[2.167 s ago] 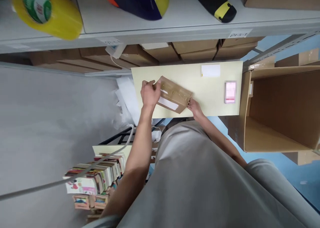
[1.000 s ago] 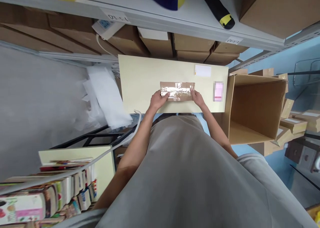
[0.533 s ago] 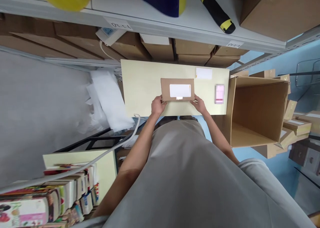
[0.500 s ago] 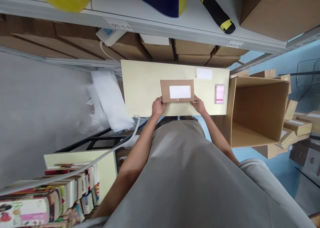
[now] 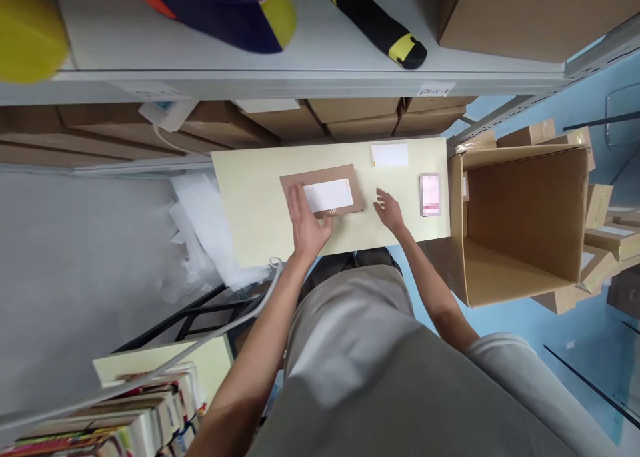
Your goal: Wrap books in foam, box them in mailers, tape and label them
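A small brown cardboard box (image 5: 325, 177) with a white label (image 5: 329, 195) on its top rests slightly turned on the pale yellow tabletop (image 5: 250, 197). My left hand (image 5: 306, 222) grips its left part, fingers over the top and thumb by the near edge. My right hand (image 5: 388, 210) is off the box, just to its right, fingers apart and holding nothing. Beyond that hand lies a white label slip (image 5: 390, 155). A phone with a pink screen (image 5: 430, 195) lies nearer the table's right end.
A large open carton (image 5: 525, 217) stands against the table's right end, with more boxes (image 5: 620, 240) behind it. Above the far edge, a shelf carries a tape dispenser (image 5: 235, 10) and a utility knife (image 5: 380, 23). Books (image 5: 125, 417) and a white cable (image 5: 165, 363) are at lower left.
My right hand has let go of the box. My left hand has shifted from the near left corner onto its top. The box has turned slightly and the view has swung.
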Action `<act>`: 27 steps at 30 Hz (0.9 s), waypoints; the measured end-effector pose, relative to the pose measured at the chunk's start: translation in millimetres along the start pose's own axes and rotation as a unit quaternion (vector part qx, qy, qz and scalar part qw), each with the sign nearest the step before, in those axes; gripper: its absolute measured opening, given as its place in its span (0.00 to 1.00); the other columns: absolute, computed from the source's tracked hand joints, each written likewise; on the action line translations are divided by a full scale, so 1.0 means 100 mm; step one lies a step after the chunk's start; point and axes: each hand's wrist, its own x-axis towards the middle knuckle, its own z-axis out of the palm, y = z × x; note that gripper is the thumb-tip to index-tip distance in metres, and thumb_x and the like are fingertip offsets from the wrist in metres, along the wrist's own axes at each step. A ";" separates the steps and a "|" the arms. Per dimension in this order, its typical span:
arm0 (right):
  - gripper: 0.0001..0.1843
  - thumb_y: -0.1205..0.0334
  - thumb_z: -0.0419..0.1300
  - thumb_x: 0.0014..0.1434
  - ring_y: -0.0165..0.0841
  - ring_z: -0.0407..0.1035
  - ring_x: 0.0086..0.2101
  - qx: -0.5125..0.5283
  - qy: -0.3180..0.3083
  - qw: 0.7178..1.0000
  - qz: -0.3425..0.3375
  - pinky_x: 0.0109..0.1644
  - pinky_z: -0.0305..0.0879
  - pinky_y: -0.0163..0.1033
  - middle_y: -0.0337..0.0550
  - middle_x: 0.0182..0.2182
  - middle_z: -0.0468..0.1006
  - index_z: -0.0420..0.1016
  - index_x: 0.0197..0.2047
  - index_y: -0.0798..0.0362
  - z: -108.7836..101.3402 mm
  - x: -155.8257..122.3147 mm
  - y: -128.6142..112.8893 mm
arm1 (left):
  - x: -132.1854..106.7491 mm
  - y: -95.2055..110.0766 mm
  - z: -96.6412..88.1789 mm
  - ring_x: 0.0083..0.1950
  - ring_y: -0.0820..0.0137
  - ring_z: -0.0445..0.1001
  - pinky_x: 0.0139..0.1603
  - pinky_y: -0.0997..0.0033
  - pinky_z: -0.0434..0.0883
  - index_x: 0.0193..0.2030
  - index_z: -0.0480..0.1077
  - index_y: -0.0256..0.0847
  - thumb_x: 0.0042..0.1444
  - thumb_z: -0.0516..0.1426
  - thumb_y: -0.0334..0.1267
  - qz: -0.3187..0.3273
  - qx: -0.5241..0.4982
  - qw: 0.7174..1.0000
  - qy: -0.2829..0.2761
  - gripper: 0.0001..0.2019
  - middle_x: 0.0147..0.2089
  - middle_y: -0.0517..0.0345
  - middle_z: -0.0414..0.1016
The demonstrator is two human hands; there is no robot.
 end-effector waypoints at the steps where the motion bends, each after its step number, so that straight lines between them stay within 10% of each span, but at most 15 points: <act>1: 0.33 0.51 0.58 0.78 0.50 0.80 0.65 0.004 0.037 0.999 0.008 0.70 0.82 0.57 0.63 0.71 0.78 0.71 0.80 0.53 -0.08 0.06 0.08 | 0.05 0.13 0.09 0.93 0.44 0.39 0.93 0.41 0.45 0.90 0.46 0.39 0.61 0.65 0.40 0.032 -0.017 0.999 -0.012 0.54 0.92 0.38 0.45; 7: 0.39 0.37 0.52 0.81 0.52 0.74 0.68 0.030 0.216 0.975 0.038 0.71 0.78 0.59 0.69 0.71 0.72 0.66 0.81 0.54 -0.48 0.72 0.32 | 0.66 0.80 1.22 0.87 0.48 0.61 0.87 0.42 0.63 0.89 0.47 0.43 0.73 0.57 0.41 0.071 -0.104 0.988 -0.093 0.41 0.88 0.36 0.56; 12: 0.39 0.37 0.53 0.80 0.53 0.73 0.66 0.069 0.260 0.961 0.062 0.73 0.75 0.61 0.67 0.67 0.72 0.68 0.81 0.54 -0.48 1.13 0.31 | 1.18 0.75 2.11 0.82 0.43 0.66 0.85 0.36 0.64 0.81 0.60 0.37 0.74 0.57 0.37 -0.081 -0.104 0.991 -0.004 0.31 0.74 0.29 0.69; 27: 0.32 0.43 0.53 0.81 0.51 0.72 0.68 0.080 0.283 0.955 0.045 0.76 0.75 0.57 0.61 0.65 0.71 0.74 0.77 0.50 -0.33 1.07 0.21 | 1.30 0.76 2.15 0.59 0.57 0.82 0.70 0.51 0.79 0.58 0.76 0.39 0.77 0.60 0.41 -0.163 -0.119 0.973 0.114 0.11 0.62 0.40 0.77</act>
